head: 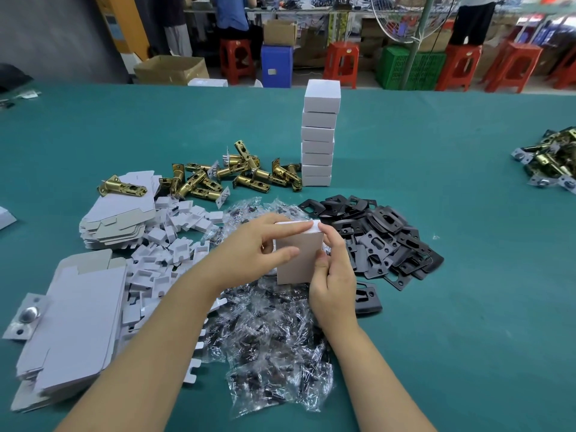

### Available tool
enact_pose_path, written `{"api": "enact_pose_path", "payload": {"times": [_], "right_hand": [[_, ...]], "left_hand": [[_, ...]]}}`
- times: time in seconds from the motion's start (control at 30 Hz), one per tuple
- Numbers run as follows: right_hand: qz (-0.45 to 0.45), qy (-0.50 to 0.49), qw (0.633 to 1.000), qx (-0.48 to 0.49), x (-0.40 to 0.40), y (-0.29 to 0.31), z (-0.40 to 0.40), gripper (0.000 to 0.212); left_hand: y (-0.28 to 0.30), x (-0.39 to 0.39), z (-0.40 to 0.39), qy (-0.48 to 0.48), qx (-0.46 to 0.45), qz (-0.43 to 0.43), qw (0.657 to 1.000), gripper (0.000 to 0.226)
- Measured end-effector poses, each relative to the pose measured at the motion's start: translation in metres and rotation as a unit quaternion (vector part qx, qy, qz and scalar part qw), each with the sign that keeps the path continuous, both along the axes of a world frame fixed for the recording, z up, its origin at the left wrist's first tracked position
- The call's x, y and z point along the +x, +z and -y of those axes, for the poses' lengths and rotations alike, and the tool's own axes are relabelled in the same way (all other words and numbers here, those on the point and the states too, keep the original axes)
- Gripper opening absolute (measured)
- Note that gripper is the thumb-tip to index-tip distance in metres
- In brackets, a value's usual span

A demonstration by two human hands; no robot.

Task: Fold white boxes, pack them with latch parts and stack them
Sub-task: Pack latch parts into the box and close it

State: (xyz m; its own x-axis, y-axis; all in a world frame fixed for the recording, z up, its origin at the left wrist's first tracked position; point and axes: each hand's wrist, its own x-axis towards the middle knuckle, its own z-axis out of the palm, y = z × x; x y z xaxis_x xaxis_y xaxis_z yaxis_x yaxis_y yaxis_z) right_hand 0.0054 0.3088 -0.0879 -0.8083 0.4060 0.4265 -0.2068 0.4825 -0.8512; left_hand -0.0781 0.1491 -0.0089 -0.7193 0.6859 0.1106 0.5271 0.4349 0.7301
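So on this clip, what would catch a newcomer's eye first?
Probably the tall stack of white boxes standing mid-table on the green table. Next, the white box held up at the centre, gripped by the left hand and the right hand. Around it lie brass latches behind, black plates to the right and clear bags beneath.

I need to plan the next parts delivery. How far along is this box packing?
Done: seven closed white boxes stand in a stack at the back of the table. In hand: the left hand and right hand hold one more white box upright, fingers at its top edge. Left: plenty, judging by the flat box blanks, brass latch bolts, black strike plates and bagged screws still loose.
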Motion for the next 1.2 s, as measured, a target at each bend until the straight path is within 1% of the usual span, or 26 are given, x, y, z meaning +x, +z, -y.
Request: {"api": "enact_pose_path", "payload": {"times": [0.13, 0.23, 0.4, 0.5, 0.57, 0.63, 0.7, 0.73, 0.8, 0.87, 0.9, 0.93, 0.97, 1.0, 1.03, 1.07, 1.1, 1.17, 1.2], "right_hand": [[-0.004, 0.007, 1.000, 0.005, 0.000, 0.000, 0.000, 0.053], [-0.007, 0.008, 1.000, 0.000, 0.000, 0.001, 0.001, 0.051], [-0.004, 0.008, 1.000, -0.001, 0.000, 0.002, 0.002, 0.048], [-0.005, 0.012, 1.000, -0.013, 0.000, 0.002, 0.002, 0.048], [-0.003, 0.016, 0.999, -0.035, 0.000, 0.003, 0.001, 0.048], [0.000, 0.017, 0.998, -0.058, 0.001, 0.006, 0.002, 0.045], [-0.004, 0.026, 0.994, -0.103, 0.004, 0.011, 0.003, 0.039], [-0.006, 0.030, 0.990, -0.140, 0.005, 0.015, 0.002, 0.036], [-0.010, 0.025, 0.977, -0.210, 0.007, 0.022, -0.004, 0.039], [0.008, 0.018, 0.964, -0.266, 0.009, 0.028, -0.014, 0.041], [0.029, 0.026, 0.951, -0.307, 0.011, 0.032, -0.018, 0.046], [0.058, 0.046, 0.930, -0.361, 0.013, 0.036, -0.023, 0.055], [0.092, 0.078, 0.900, -0.420, 0.015, 0.042, -0.027, 0.066], [0.123, 0.112, 0.865, -0.474, 0.017, 0.047, -0.031, 0.072], [0.150, 0.142, 0.833, -0.513, 0.017, 0.053, -0.034, 0.072], [0.169, 0.162, 0.816, -0.528, 0.017, 0.059, -0.039, 0.067], [0.182, 0.166, 0.817, -0.521, 0.015, 0.065, -0.043, 0.059], [0.198, 0.139, 0.845, -0.478, 0.006, 0.075, -0.052, 0.039], [0.197, 0.120, 0.857, -0.462, -0.001, 0.078, -0.057, 0.032]], "left_hand": [[-0.012, 0.004, -0.003, 0.025, 0.042, -0.027, 0.998, 0.050], [-0.021, 0.008, -0.006, 0.063, 0.079, -0.044, 0.994, 0.050], [-0.026, 0.014, -0.008, 0.082, 0.084, -0.069, 0.991, 0.046], [-0.023, 0.015, -0.007, 0.088, 0.065, -0.052, 0.993, 0.055], [-0.022, 0.017, -0.008, 0.109, 0.048, -0.018, 0.993, 0.063], [-0.021, 0.020, -0.011, 0.131, 0.077, 0.047, 0.987, 0.055], [-0.017, 0.022, -0.013, 0.136, 0.106, 0.070, 0.983, 0.042], [-0.014, 0.023, -0.014, 0.134, 0.111, 0.063, 0.983, 0.041], [-0.004, 0.028, -0.014, 0.122, 0.118, 0.029, 0.985, 0.042], [0.007, 0.035, -0.014, 0.108, 0.121, -0.035, 0.986, 0.046], [0.012, 0.039, -0.014, 0.098, 0.116, -0.083, 0.985, 0.049], [0.016, 0.042, -0.015, 0.086, 0.108, -0.140, 0.981, 0.050], [0.018, 0.046, -0.016, 0.074, 0.097, -0.197, 0.973, 0.050], [0.018, 0.049, -0.018, 0.065, 0.084, -0.246, 0.963, 0.051], [0.018, 0.050, -0.022, 0.059, 0.072, -0.283, 0.955, 0.051], [0.015, 0.051, -0.025, 0.056, 0.063, -0.303, 0.949, 0.050], [0.011, 0.051, -0.029, 0.053, 0.059, -0.308, 0.948, 0.050], [0.001, 0.048, -0.037, 0.058, 0.068, -0.292, 0.952, 0.053], [-0.004, 0.043, -0.041, 0.070, 0.079, -0.270, 0.957, 0.058]]}}
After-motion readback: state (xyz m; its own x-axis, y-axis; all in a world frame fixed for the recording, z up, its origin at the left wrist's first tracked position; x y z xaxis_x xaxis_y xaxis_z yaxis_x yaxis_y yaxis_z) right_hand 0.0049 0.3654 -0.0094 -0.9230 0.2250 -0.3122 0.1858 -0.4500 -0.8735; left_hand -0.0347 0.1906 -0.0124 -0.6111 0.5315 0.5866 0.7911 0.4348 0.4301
